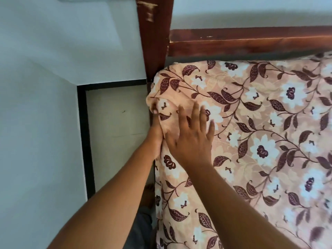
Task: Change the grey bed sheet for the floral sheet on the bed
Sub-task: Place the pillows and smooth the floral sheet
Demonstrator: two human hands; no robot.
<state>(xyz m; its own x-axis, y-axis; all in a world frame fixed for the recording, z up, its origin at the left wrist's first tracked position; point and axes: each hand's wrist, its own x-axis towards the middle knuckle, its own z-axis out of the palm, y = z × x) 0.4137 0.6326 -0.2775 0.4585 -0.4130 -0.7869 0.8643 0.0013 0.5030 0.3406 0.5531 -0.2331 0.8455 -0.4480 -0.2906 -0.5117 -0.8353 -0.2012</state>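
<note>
Tucking the floral sheet (260, 123) at the corner.
My left hand (157, 130) pinches its bunched edge while my right hand (192, 135) presses flat, fingers spread; I'd pull taut before tucking.

Entry: our 2 forearms (111, 203), bare; L hand (157, 135) & R hand (192, 141) bare too. Dark grey garment (142, 229) on our legs, type unclear.

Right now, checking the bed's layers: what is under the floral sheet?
Nothing shows: the floral sheet covers top and side, hiding whatever lies beneath. On it, the right hand presses flat; the left hand grips the bunched corner.
</note>
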